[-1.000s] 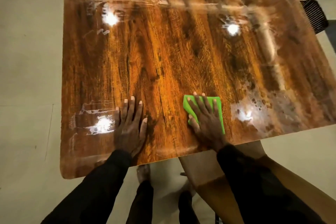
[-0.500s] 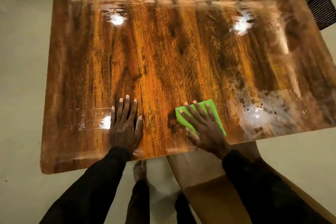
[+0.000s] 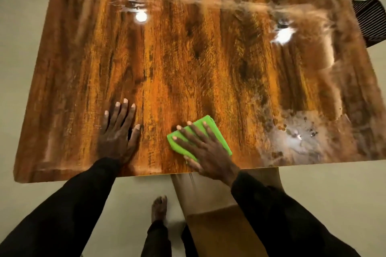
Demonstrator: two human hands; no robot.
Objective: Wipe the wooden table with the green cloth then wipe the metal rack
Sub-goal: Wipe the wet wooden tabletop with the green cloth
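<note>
Right hand [image 3: 205, 148], fingers spread flat, pressing green cloth [image 3: 211, 125] near wooden table [image 3: 188, 48] front edge; left hand [image 3: 117, 131] (open, holding nothing) flat alongside.

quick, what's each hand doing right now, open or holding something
Left hand: open, flat on the wooden table, holding nothing.
Right hand: open, straight fingers pressing the green cloth flat on the table.

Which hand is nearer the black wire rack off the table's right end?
Right. The right hand, flat on the green cloth, is nearer the black wire rack beyond the far right corner; the left hand rests flat on the table, further left.
</note>
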